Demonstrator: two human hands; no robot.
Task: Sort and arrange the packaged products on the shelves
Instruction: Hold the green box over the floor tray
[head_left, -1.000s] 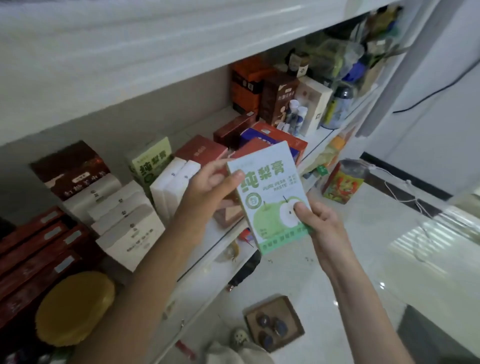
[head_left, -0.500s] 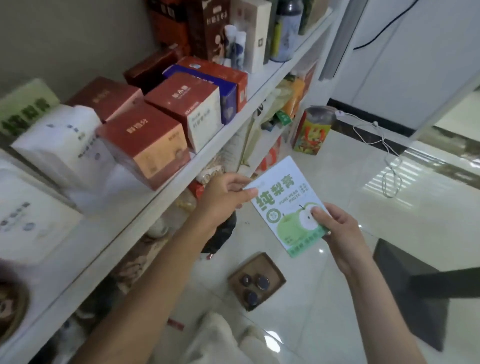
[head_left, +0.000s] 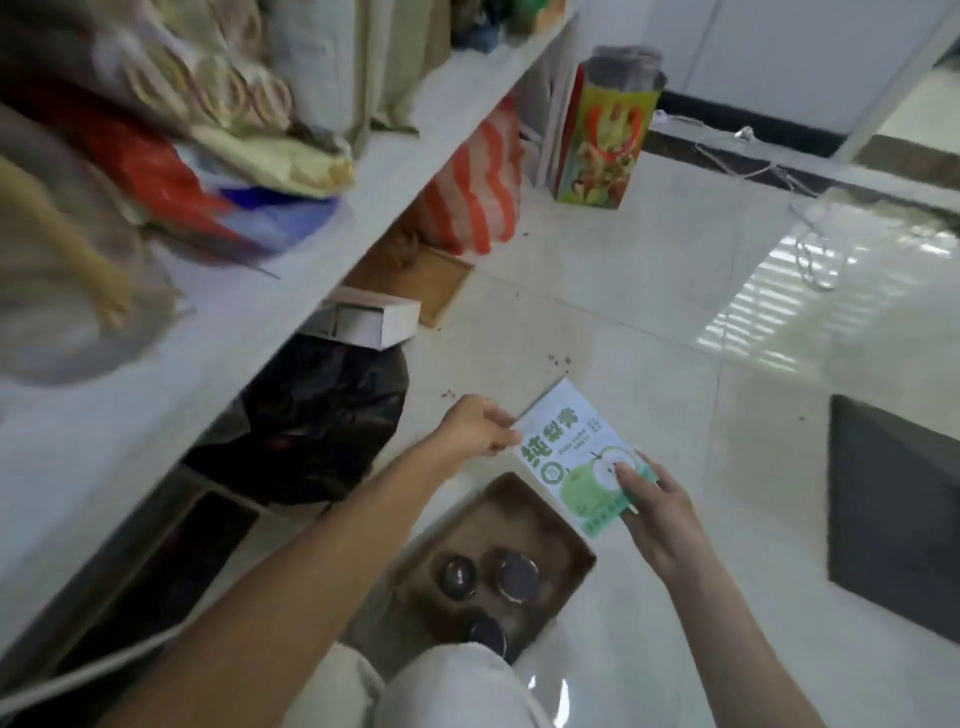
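Low over the floor tray (head_left: 498, 522), the right hand (head_left: 660, 514) pinches the box (head_left: 574, 457) at its bottom corner, while the left hand (head_left: 475, 426) pinches its top edge. It's mid-sort, I'd say, with no place chosen yet. Next it needs a free slot on the shelf (head_left: 311, 270) beyond.

A flat, rectangular paper packet (head_left: 579, 454), white at the top and pale green below, bears green characters and a green pear picture. It is held face up and tilted above the floor, to the right of the white shelf board (head_left: 363, 208). The left hand (head_left: 478, 426) pinches its far left edge. The right hand (head_left: 654, 504) grips its near right corner. Blurred bags and packets (head_left: 208, 93) crowd the shelf.
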